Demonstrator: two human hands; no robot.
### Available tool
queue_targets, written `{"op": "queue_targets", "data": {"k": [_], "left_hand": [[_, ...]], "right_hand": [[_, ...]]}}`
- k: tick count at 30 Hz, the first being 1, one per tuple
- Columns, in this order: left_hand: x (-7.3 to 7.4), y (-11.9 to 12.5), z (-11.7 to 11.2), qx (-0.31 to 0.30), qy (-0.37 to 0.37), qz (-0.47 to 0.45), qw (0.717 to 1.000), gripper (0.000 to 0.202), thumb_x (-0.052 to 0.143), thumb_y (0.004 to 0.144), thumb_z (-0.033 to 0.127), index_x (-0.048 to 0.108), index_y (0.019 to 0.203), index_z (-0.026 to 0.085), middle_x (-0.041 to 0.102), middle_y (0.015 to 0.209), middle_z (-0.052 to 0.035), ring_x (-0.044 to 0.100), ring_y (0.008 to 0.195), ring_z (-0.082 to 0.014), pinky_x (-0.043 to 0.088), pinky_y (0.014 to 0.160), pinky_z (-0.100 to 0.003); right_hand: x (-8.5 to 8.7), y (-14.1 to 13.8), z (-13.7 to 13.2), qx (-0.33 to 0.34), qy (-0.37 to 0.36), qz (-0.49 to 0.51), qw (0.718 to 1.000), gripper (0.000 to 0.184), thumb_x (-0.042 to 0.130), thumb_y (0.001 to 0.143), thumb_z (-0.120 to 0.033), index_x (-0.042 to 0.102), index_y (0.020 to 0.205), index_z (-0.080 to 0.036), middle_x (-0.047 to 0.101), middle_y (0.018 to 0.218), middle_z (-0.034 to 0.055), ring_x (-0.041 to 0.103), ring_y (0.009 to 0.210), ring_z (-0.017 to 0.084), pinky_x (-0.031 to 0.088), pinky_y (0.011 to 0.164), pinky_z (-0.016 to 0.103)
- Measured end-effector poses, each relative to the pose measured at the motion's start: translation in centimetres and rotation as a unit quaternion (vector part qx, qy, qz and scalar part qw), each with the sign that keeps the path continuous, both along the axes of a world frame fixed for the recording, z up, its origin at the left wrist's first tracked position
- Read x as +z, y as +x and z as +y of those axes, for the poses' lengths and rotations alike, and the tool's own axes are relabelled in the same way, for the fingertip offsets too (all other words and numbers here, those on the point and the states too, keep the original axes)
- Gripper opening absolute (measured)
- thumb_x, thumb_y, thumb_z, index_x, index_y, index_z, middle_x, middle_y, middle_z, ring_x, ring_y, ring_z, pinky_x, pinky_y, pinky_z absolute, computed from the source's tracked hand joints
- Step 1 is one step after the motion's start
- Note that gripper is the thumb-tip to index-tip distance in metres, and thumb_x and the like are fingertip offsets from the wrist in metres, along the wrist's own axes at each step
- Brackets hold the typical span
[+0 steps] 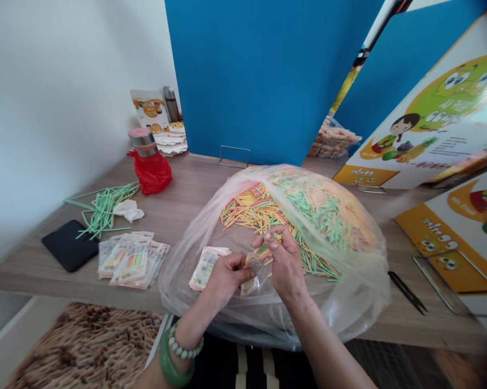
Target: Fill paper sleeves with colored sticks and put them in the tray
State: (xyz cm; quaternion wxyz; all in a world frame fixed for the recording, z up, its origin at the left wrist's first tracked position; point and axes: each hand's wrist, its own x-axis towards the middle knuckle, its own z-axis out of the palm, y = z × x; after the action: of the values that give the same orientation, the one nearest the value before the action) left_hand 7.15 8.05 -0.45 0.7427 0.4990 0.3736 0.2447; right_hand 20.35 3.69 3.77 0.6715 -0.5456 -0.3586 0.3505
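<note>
While both hands pinch a small packet [251, 275], a wooden table [195, 183] meets blue partitions [263, 70].

Glossy clear plastic bag [357, 292] of matt coloured sticks [308, 210] on a smooth wood-grain table [187, 189]

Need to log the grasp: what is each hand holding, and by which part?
Left hand pinches a small clear packet at its top; right hand pinches coloured sticks by their ends.
</note>
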Motion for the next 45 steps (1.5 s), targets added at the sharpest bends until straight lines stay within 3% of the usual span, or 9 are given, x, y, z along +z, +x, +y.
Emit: {"op": "queue_targets", "data": {"k": [8,13,19,27,30,34,38,45], "left_hand": [[-0.1,-0.1,0.1,0.002,0.036,0.03,0.999,0.033,0.076,0.058,0.041,0.055,0.06,0.016,0.044,0.058,0.004,0.038,0.057,-0.0105,0.028,0.057,-0.024],[-0.4,0.0,0.1,0.019,0.063,0.044,0.997,0.032,0.074,0.059,0.041,0.054,0.059,0.016,0.041,0.058,0.0042,0.036,0.058,-0.0106,0.026,0.056,-0.024],[-0.5,-0.1,0.1,0.044,0.108,0.064,0.991,0.031,0.07,0.065,0.039,0.05,0.056,0.017,0.037,0.056,0.0048,0.033,0.057,-0.0099,0.023,0.054,-0.024],[-0.3,-0.3,0.1,0.016,0.044,0.009,0.999,0.03,0.077,0.061,0.04,0.063,0.068,0.015,0.05,0.062,0.0026,0.042,0.061,-0.0123,0.032,0.058,-0.025],[0.0,0.1,0.3,0.025,0.067,-0.006,0.997,0.031,0.079,0.064,0.042,0.065,0.067,0.015,0.053,0.063,0.0014,0.046,0.063,-0.0135,0.036,0.061,-0.026],[0.9,1.8,0.5,0.05,0.122,-0.068,0.989,0.029,0.078,0.069,0.043,0.071,0.069,0.015,0.064,0.079,-0.0036,0.056,0.08,-0.019,0.043,0.074,-0.029],[1.3,3.8,0.3,0.037,0.039,-0.143,0.988,0.043,0.086,0.061,0.039,0.072,0.094,0.017,0.067,0.082,-0.0025,0.06,0.082,-0.0201,0.046,0.076,-0.029],[0.5,3.5,0.0,0.028,-0.075,-0.172,0.982,0.049,0.09,0.059,0.038,0.07,0.097,0.014,0.065,0.075,0.0003,0.054,0.064,-0.011,0.041,0.064,-0.023]], "right_hand": [[0.2,1.0,-0.2,0.078,-0.035,-0.077,0.993,0.015,0.056,0.092,-0.034,0.061,0.083,-0.023,0.072,0.087,-0.0008,0.058,0.076,0.016,0.039,0.071,0.028],[0.7,1.0,-0.5,0.066,-0.032,-0.088,0.993,0.016,0.056,0.093,-0.036,0.061,0.085,-0.023,0.073,0.089,-0.0007,0.061,0.083,0.018,0.04,0.076,0.029],[1.3,0.6,-0.4,0.062,-0.046,-0.141,0.987,0.015,0.054,0.093,-0.034,0.058,0.084,-0.023,0.072,0.084,-0.0011,0.058,0.077,0.017,0.039,0.073,0.029],[0.1,0.8,0.2,0.11,-0.082,-0.064,0.988,0.013,0.058,0.087,-0.033,0.063,0.082,-0.022,0.074,0.096,0.002,0.061,0.087,0.019,0.042,0.077,0.03],[-0.4,0.7,0.3,0.135,-0.09,-0.023,0.987,0.013,0.06,0.085,-0.034,0.062,0.082,-0.022,0.074,0.104,0.0032,0.063,0.09,0.02,0.043,0.077,0.031],[-0.8,0.5,0.5,0.127,-0.076,-0.032,0.989,0.016,0.059,0.088,-0.038,0.063,0.085,-0.023,0.073,0.107,0.0044,0.064,0.094,0.022,0.045,0.081,0.033],[-0.6,0.5,0.9,0.089,-0.054,-0.062,0.993,0.017,0.058,0.088,-0.038,0.064,0.084,-0.022,0.073,0.108,0.0052,0.063,0.101,0.023,0.044,0.091,0.035],[0.2,2.2,-0.2,0.106,-0.046,0.006,0.993,0.02,0.059,0.088,-0.035,0.07,0.1,-0.024,0.071,0.092,0.0028,0.062,0.09,0.021,0.047,0.079,0.031]]}}
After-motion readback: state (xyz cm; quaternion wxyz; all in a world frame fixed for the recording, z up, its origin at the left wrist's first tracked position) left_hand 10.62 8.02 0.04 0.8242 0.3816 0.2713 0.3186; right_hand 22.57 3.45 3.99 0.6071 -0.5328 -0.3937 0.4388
